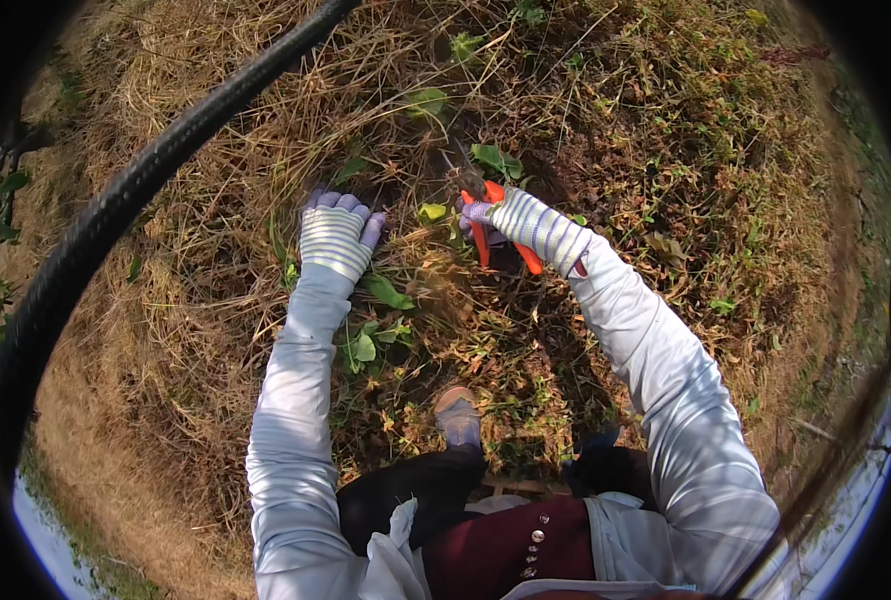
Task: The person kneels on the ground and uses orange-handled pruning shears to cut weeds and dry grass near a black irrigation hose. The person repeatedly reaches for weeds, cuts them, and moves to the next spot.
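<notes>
My left hand [338, 229], in a striped white and purple knit glove, reaches down into dry grass; its fingertips are partly hidden in the stems, so its grip is unclear. To its right, my right hand [516, 221], gloved alike, holds pruning shears [479, 232] with orange handles. Their blades point up and away from me and are blurred. A yellow leaf [432, 212] lies between the hands. Green leaves [496, 160] sit just beyond the shears, and a broad green leaf [387, 292] is below my left hand.
Dry grass [212, 255] covers the ground, with low green weeds [723, 305] at the right. A dark textured cord or strap [152, 161] crosses the upper left close to the camera. My shoe [458, 420] stands below the hands. A blurred brown stem [828, 465] crosses the lower right.
</notes>
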A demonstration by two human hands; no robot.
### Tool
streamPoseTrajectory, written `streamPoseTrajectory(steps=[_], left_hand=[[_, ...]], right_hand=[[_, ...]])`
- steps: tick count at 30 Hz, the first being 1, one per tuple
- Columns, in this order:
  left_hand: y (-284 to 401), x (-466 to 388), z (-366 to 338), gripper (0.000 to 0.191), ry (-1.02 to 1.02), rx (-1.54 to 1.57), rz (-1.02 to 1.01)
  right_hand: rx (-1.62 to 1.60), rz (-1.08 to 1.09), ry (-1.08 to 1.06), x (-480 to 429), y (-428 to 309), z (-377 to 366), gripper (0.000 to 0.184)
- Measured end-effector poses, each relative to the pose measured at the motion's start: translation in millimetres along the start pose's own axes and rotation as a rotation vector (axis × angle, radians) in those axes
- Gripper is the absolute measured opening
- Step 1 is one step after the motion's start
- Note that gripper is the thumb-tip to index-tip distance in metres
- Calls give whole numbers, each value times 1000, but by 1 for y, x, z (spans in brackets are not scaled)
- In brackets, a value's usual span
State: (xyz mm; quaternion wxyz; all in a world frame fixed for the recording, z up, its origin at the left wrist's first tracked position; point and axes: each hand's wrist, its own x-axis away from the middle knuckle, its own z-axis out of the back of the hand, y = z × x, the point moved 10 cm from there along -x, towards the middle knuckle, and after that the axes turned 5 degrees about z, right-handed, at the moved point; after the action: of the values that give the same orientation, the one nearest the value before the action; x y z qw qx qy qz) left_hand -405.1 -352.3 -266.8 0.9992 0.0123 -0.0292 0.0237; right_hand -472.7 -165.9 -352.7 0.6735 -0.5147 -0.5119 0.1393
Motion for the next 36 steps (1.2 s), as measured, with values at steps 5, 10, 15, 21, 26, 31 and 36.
streamPoseTrajectory(steps=[5, 10, 15, 21, 26, 31, 36], left_hand=[[3, 3, 7, 26, 66, -31, 13], [5, 4, 16, 25, 73, -65, 44], [-2, 6, 10, 25, 58, -63, 73], [-8, 12, 11, 24, 188, -44, 46], [-6, 5, 17, 22, -34, 36, 95], [40, -1, 104, 12, 340, 142, -41], [109, -72, 97, 67, 314, -53, -223]], right_hand=[[44, -249, 40, -41, 0, 1, 35], [-205, -216, 176, -78, -29, -3, 30], [-314, -128, 284, -64, -17, -16, 34], [136, 140, 182, 13, -18, -42, 34], [-75, 12, 63, 40, -5, -31, 41], [-263, -130, 132, 83, 20, 4, 47], [-582, -19, 336, 118, 21, 16, 40]])
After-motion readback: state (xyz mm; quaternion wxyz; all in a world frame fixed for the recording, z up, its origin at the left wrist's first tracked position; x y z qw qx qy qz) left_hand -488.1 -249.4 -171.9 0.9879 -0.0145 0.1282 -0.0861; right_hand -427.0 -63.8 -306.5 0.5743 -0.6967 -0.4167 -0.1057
